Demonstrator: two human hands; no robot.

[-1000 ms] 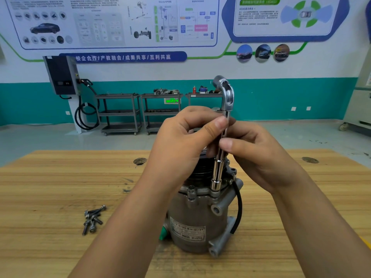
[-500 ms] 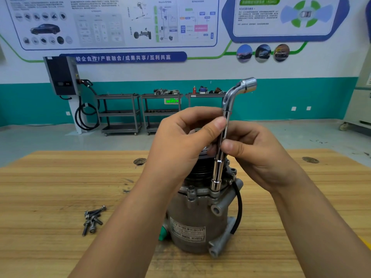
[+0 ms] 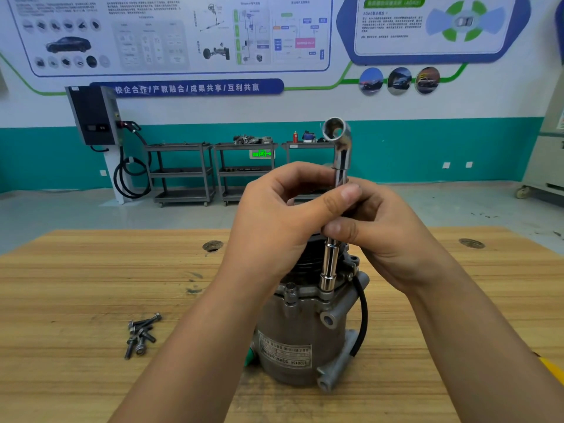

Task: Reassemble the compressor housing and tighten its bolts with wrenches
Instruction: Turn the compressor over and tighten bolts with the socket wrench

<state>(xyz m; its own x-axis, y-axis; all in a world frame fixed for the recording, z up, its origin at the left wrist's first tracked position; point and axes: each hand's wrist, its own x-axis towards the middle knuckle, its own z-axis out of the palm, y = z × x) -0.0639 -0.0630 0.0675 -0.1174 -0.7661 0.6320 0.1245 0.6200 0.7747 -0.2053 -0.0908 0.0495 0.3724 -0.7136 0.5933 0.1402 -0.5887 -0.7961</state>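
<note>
The compressor (image 3: pixel 300 328) stood upright near the middle of the wooden counter (image 3: pixel 76 279), its long axis vertical and its label facing the camera. An L-shaped socket wrench (image 3: pixel 330 264) rose from the housing's top flange at the front right. Its long shaft was close to vertical, leaning slightly right toward the top, and its lower socket was seated on the flange. Its bent upper end opened toward the camera and a little left. Both hands were clamped on the shaft, touching each other. The left hand (image 3: pixel 280 227) pinched it with the thumb in front, and the right hand (image 3: pixel 387 239) gripped just below. Loose bolts (image 3: pixel 142 334) lay heaped well left of the compressor, and a black cable (image 3: pixel 363 312) ran down its right side.
</note>
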